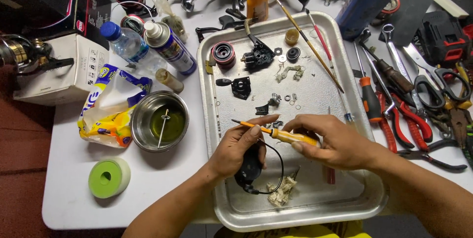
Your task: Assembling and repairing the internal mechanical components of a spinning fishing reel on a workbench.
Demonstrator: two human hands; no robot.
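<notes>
Both forearms are bare from the bottom edge of the view up to the wrists, with no sleeve or cuff showing on either. The left hand (240,150) wears no glove, ring, watch or band, and its fingernails are short and unpainted. The right hand (331,142) is likewise bare, with no jewellery or wrist strap, and its thumbnail looks trimmed short. Between the two forearms, at the very bottom of the view, a narrow strip of bright yellow fabric shows, seemingly part of the person's clothing, though its cut cannot be told
</notes>
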